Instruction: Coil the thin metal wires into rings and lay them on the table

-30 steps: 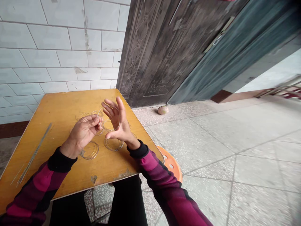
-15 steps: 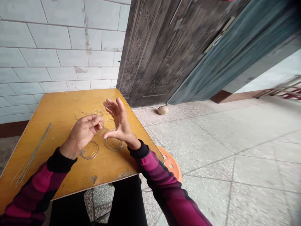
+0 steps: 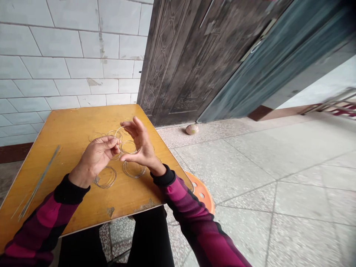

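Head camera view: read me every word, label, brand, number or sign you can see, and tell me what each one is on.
No readable text in this view. The table, the dark door, the orange stool and the wire rings show no words or numbers.

"Light?"

"Soft daylight, brightest toward the pale wall (image 3: 314, 81) at right; the dark door (image 3: 191, 63) falls dim."

"Shadows?"

"Faint and low-contrast, lying on the wooden tabletop (image 3: 63, 148) beside the sleeve (image 3: 178, 189)."

"Sharpness?"

"Crisp at centre. Wide-lens distortion bends the wall tiles (image 3: 69, 40) and tilts the door; the red railing (image 3: 336, 107) at the right edge smears soft."
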A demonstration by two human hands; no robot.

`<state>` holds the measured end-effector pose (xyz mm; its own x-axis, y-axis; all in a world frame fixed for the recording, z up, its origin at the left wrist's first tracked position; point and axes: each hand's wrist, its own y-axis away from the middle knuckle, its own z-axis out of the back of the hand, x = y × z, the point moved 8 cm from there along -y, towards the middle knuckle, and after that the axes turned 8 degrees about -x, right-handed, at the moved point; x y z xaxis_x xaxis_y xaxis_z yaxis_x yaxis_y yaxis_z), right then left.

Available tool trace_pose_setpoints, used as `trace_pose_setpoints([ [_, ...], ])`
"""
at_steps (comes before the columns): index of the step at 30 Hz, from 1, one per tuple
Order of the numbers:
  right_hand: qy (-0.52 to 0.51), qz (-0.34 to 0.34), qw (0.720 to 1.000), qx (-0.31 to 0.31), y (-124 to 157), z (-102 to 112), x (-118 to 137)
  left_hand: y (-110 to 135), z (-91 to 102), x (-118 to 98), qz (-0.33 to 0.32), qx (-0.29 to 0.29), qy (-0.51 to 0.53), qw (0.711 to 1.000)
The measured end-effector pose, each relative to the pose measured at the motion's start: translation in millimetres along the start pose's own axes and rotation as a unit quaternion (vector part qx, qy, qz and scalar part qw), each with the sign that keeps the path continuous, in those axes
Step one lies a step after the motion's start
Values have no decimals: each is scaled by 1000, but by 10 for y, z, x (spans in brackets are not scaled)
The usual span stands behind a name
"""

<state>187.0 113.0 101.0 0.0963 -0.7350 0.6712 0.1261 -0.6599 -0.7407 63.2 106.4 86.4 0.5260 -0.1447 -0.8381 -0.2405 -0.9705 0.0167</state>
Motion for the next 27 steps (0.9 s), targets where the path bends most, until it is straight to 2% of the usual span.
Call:
trace_pose_setpoints([
  [7,-16,-10,999,-40,4,4,-44,-14,6,29,16,-7,27,999],
  [13,-6,-10,999,-49,13,1,-76,-23,27,33,7,-13,24,1000],
  [21,1,40,999,-5,9,-47,-1,-41,15,66,29,1,18,999],
  [27,-23,81,996,-21,19,-28,39,-39,16,48,20,-1,23,1000],
])
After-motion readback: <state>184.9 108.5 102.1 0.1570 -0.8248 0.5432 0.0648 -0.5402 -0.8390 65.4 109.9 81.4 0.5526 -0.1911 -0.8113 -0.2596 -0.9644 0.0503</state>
